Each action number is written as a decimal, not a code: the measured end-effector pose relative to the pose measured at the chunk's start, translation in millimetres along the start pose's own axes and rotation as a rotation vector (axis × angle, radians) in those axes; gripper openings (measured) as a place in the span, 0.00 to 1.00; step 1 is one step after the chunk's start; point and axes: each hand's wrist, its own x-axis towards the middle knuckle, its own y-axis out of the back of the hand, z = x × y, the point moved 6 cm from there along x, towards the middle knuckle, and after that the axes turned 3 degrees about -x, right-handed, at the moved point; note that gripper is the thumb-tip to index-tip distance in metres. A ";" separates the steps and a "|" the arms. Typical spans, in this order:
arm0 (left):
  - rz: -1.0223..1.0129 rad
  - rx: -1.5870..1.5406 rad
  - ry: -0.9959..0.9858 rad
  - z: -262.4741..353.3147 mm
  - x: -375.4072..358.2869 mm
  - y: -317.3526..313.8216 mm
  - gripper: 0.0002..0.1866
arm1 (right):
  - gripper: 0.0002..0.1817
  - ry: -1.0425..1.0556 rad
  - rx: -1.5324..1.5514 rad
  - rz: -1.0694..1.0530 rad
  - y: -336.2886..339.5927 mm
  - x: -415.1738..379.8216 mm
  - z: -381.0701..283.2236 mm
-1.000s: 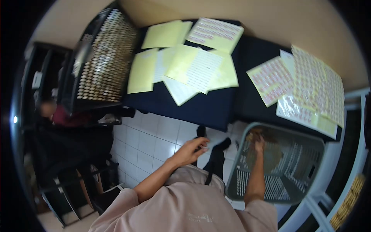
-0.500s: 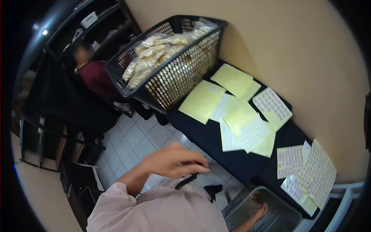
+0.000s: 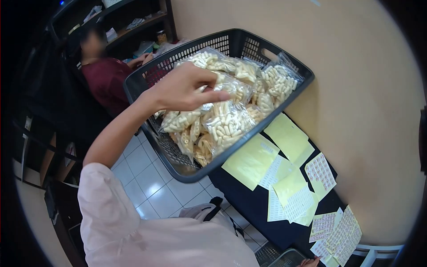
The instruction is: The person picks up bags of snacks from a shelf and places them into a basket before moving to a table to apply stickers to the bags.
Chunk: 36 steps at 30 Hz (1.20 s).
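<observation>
My left hand (image 3: pixel 189 86) reaches over a large black plastic basket (image 3: pixel 187 176), palm down, thumb and fingers apart with nothing visible between them. Below it, clear plastic bags of pale, stick-shaped puffed snacks (image 3: pixel 226 129) fill the basket. Whether my fingertips touch a bag cannot be made out. At the bottom edge of the view, my right hand (image 3: pixel 310 262) is partly cut off. It is close to the rim of a second dark basket (image 3: pixel 284 258) and the sticker sheets (image 3: pixel 342 238); its grip is hidden.
Yellow and white label sheets (image 3: pixel 289 191) lie on a black-covered table (image 3: pixel 240 207) along the wall. Behind the big basket, a person in a maroon top (image 3: pixel 104 82) is beside dark shelves (image 3: pixel 133 26). White floor tiles (image 3: pixel 151 178) show below.
My left hand has moved up from in front of my body to above the bags. The view has shifted toward the big basket. My right hand now sits lower, at the frame's edge.
</observation>
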 end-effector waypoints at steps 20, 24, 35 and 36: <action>-1.305 0.217 -0.212 -54.5 -2.8 -171.4 0.24 | 0.12 0.266 -0.125 -0.352 -114.1 -62.1 -51.6; -0.699 0.077 -0.417 -58.6 46.4 -156.4 0.31 | 0.05 0.204 -0.041 -0.477 -107.6 -14.8 0.0; -0.821 0.268 -0.617 -50.0 16.2 -181.7 0.34 | 0.12 0.182 -0.162 -0.429 -109.1 -65.1 -28.1; -0.655 0.358 -0.774 -45.8 14.1 -184.2 0.35 | 0.12 0.167 -0.176 -0.427 -110.4 -66.7 -27.5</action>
